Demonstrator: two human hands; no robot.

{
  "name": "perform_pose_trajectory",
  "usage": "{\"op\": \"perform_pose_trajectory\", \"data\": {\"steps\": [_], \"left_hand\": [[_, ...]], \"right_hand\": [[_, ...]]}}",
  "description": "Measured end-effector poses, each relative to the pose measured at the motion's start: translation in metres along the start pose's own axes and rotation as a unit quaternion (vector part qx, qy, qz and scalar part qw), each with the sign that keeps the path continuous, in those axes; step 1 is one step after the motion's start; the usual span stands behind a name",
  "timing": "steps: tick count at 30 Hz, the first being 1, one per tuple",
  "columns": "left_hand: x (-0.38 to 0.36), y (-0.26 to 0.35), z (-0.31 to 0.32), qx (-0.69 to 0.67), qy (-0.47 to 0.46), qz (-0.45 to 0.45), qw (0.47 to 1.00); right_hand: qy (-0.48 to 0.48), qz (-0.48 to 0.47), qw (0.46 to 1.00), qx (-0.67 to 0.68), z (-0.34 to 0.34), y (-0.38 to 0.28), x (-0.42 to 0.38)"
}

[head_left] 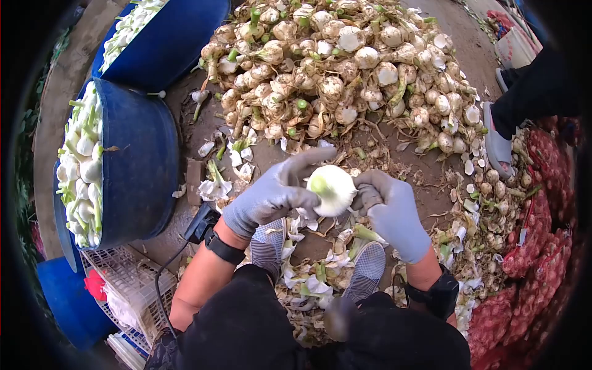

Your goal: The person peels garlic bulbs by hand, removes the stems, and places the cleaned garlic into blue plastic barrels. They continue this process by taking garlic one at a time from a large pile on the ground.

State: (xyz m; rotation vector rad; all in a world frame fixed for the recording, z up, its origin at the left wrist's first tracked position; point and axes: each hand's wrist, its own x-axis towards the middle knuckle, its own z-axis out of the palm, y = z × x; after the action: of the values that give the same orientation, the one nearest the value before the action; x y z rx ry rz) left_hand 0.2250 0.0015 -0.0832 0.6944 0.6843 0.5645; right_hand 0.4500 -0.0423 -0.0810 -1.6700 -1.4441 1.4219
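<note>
Between my two gloved hands is a peeled white garlic bulb [332, 190], with a greenish patch on its left side. My left hand [277, 188] grips it from the left, thumb and fingers bent around its edge, index finger stretched above. My right hand [391, 206] has its fingers curled in a pinch against the bulb's right edge; what its fingertips hold there is partly hidden. Both hands wear grey gloves. Beyond them rises a large heap of unpeeled garlic [345, 68] with dry roots and cut stems. Peeled skins [317, 287] litter the ground around my shoes.
At left, a blue tub [139, 160] holds peeled white garlic; another blue tub [166, 43] stands behind it. A white plastic crate [126, 277] is at lower left. Red mesh sacks [536, 271] line the right. Another person's foot [498, 139] is beside the heap.
</note>
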Motion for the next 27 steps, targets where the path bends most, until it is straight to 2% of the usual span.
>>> {"op": "perform_pose_trajectory", "data": {"steps": [1,3,4,5,6,7,8,9,11,12,13,14,15,16,17,18,19,20,21,23,24,26,27], "left_hand": [[-0.002,0.003,0.005,-0.004,0.031,0.012,0.999],[-0.006,0.000,0.004,0.002,0.040,0.014,0.999],[-0.007,-0.003,0.003,0.008,0.047,0.015,0.999],[-0.007,-0.007,0.005,0.008,0.049,0.014,0.999],[-0.005,-0.012,0.010,0.073,0.072,0.061,0.993],[-0.002,-0.018,0.013,0.137,0.094,0.108,0.980],[0.004,-0.023,0.012,0.225,0.095,0.189,0.951],[0.002,-0.024,0.011,0.226,0.094,0.190,0.951],[-0.006,-0.015,0.010,0.215,0.097,0.074,0.969],[-0.011,-0.010,0.006,0.149,0.050,0.030,0.987],[-0.011,-0.012,0.007,0.150,0.053,0.030,0.987],[-0.012,-0.013,0.010,0.041,0.038,0.108,0.993],[-0.014,-0.012,0.007,-0.063,0.024,0.189,0.980],[-0.017,-0.014,-0.011,-0.066,0.041,0.240,0.968],[-0.028,0.005,-0.007,-0.245,0.088,0.160,0.952],[-0.034,-0.003,-0.022,-0.109,0.138,0.226,0.958],[-0.036,-0.012,-0.035,0.032,0.183,0.285,0.940],[-0.033,-0.012,-0.032,-0.061,0.241,0.240,0.938],[-0.037,-0.004,-0.028,-0.214,0.167,0.199,0.942],[-0.041,-0.011,-0.020,-0.090,0.169,0.179,0.965],[-0.039,-0.014,-0.016,-0.097,0.165,0.179,0.965],[-0.039,-0.016,-0.011,-0.370,0.069,0.144,0.915],[-0.046,-0.013,-0.008,0.051,0.161,0.202,0.965]], "right_hand": [[-0.001,0.000,1.000,0.001,0.002,0.003,0.000],[0.014,-0.078,0.997,-0.006,0.005,0.003,0.000],[0.014,-0.078,0.997,-0.005,0.008,0.000,-0.001],[0.057,-0.105,0.988,-0.100,0.013,-0.010,-0.003],[0.101,-0.130,0.967,-0.194,0.017,-0.016,-0.005],[0.101,-0.130,0.967,-0.193,0.019,-0.015,-0.004],[0.094,-0.146,0.932,-0.317,0.021,-0.014,-0.001],[0.087,-0.160,0.881,-0.436,0.021,-0.014,0.002],[0.107,-0.151,0.894,-0.409,0.018,-0.015,0.005],[0.121,-0.139,0.906,-0.380,0.017,-0.014,0.007],[0.127,-0.079,0.922,-0.358,0.009,-0.007,0.011],[0.133,-0.019,0.933,-0.333,-0.005,0.005,0.016],[0.157,0.008,0.919,-0.360,-0.016,0.029,0.017],[0.181,0.028,0.905,-0.384,-0.025,0.049,0.019],[0.148,0.040,0.918,-0.367,-0.029,0.055,0.015],[0.112,0.053,0.930,-0.347,-0.023,0.048,0.011],[0.104,0.034,0.936,-0.336,-0.008,0.042,0.012],[0.065,-0.020,0.980,-0.187,0.009,0.027,0.011],[0.025,-0.063,0.997,-0.039,0.021,0.010,0.005],[0.124,-0.287,0.940,-0.136,0.040,-0.043,0.013],[0.123,-0.284,0.940,-0.143,0.038,-0.049,0.020],[0.107,-0.432,0.833,-0.328,0.038,-0.057,0.032],[0.080,-0.419,0.841,-0.333,0.039,-0.058,0.030]]}}
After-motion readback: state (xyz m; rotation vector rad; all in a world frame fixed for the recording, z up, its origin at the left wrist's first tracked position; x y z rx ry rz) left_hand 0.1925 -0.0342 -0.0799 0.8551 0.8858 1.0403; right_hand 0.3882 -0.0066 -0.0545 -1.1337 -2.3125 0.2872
